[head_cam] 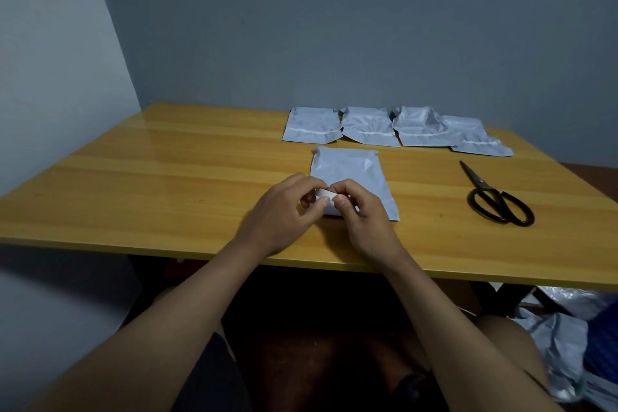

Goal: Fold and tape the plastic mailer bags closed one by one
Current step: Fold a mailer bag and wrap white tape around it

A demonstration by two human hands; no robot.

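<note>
A pale grey mailer bag [351,170] lies flat in the middle of the wooden table [167,177]. Over its near edge both hands meet. My left hand [284,214] and my right hand [361,221] pinch a small white piece of tape [323,193] between thumbs and forefingers; the bag's near left corner is hidden under them. Along the far side of the table lies a row of several folded mailer bags [368,125], each with a white strip across the fold.
Black scissors [495,201] lie on the table to the right of the bag, blades pointing away. Crumpled plastic bags [561,338] are heaped on the floor at the lower right. Grey walls close off the far and left sides.
</note>
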